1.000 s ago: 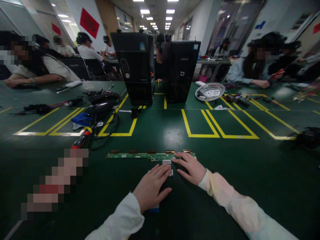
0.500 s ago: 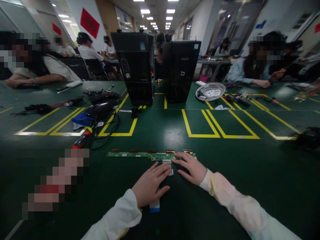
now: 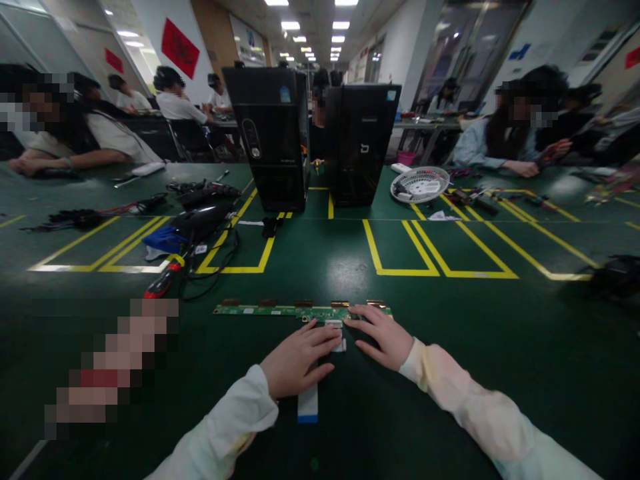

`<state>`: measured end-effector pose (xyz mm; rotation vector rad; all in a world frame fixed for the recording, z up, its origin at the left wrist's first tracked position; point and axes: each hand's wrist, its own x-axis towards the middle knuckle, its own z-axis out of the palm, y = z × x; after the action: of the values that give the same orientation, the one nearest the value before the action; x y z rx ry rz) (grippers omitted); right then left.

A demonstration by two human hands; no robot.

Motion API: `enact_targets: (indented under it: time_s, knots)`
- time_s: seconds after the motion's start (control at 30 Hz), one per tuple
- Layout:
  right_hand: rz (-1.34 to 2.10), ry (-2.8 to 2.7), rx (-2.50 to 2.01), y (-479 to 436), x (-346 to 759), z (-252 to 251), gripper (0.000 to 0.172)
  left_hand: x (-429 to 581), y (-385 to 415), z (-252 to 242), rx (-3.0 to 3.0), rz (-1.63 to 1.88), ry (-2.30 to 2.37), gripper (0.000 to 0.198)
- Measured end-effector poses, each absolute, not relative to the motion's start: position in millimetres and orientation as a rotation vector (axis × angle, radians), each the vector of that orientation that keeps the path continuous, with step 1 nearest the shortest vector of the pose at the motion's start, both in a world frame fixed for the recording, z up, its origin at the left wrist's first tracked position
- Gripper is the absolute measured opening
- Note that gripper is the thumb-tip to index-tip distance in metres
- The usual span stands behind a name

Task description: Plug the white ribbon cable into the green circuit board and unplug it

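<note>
A long narrow green circuit board [image 3: 265,310] lies flat on the green table in front of me. A white flat ribbon cable [image 3: 308,403] with a blue end runs from the board's connector toward me. My left hand [image 3: 295,357] lies flat on the cable, fingers stretched toward the connector. My right hand [image 3: 383,335] rests beside it, fingers spread, with the fingertips on the right part of the board. Neither hand grips anything.
Two black computer towers [image 3: 273,133] [image 3: 361,140] stand upright at the back. A white fan grille [image 3: 420,183] lies at the right. Black tools, cables and a blue cloth [image 3: 163,239] sit at the left. Yellow tape lines [image 3: 400,257] mark the table. Other people sit around.
My left hand has slid a little to the left and up along the cable, so more of the white cable and its blue end shows below it. The right hand stays put.
</note>
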<state>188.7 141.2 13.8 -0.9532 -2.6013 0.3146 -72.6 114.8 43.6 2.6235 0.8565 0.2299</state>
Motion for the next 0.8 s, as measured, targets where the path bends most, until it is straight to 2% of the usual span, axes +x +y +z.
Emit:
enact_targets:
  time_s: [0.27,0.8]
  knots:
    - [0.316,-2.586,-0.953,141,189,12,0.041,-74,121,48,2.654,0.224,0.820,0.046]
    - [0.307,-2.574,-0.959,140,188,13,0.040,-64,107,42,2.654,0.288,0.955,0.055]
